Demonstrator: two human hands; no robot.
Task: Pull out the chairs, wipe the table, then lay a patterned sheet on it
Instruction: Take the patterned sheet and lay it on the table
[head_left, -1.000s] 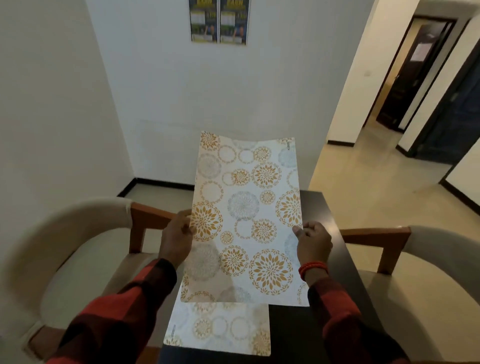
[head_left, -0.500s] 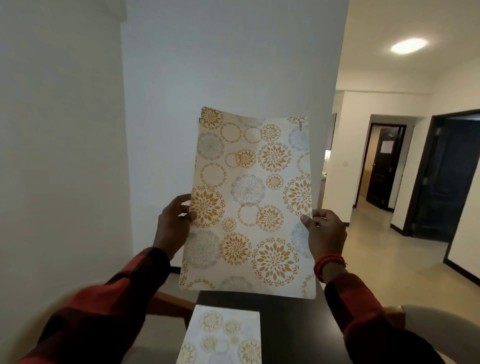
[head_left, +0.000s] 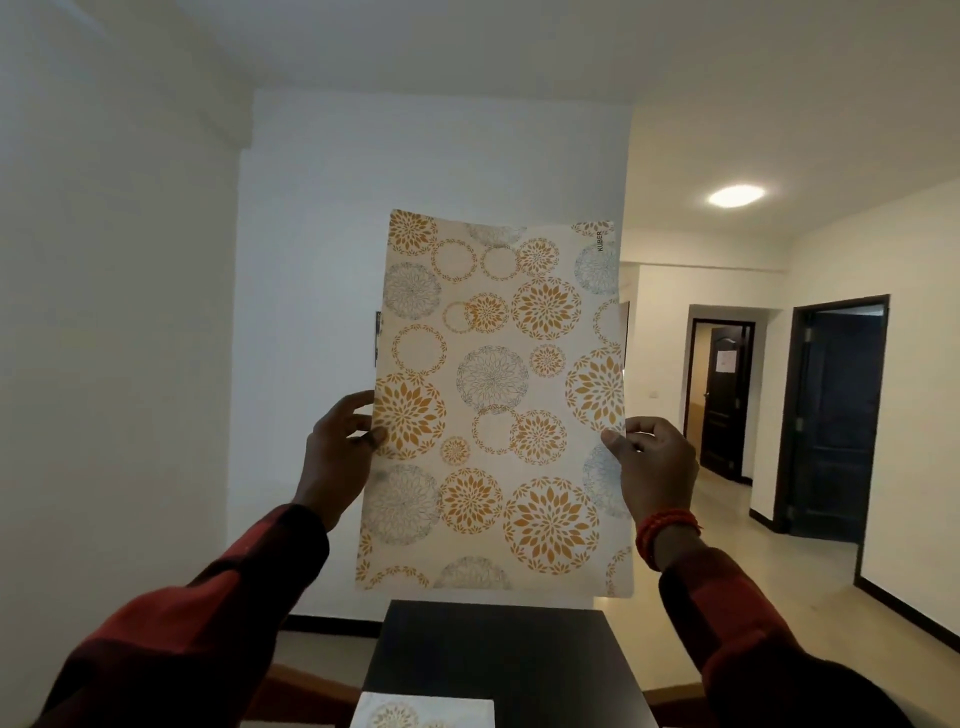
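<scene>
I have the sheet (head_left: 493, 405) pinched at both side edges, about halfway down. My left hand (head_left: 335, 457) nips the left edge between the thumb, which lies on the printed face, and fingers curled behind it. My right hand (head_left: 655, 467) does the same on the right edge, thumb in front and knuckles folded round the margin. Neither hand is spread; both are closed lightly on the edge only, nothing else touched.

The sheet hangs upright in the air in front of me, printed side toward the camera, its bottom edge well above the far end of the table (head_left: 498, 660). It looks thin and a little translucent, so I judge it limp and quick to buckle.

A 2nd sheet (head_left: 421, 713) already lies flat on the near end of the table, only its far edge in view. The chairs barely show at the bottom corners, so I can't say how they stand.

Risks as I see them: with 2 small pinches mid-edge, the top half could flop forward or the bottom curl under as I lower it, leaving a fold trapped beneath. If 1 hand lets go before the other, it would land skewed, or overlap the 2nd sheet. Held this high it also blocks my view of the table, so I could misjudge the far edge and leave it overhanging.
</scene>
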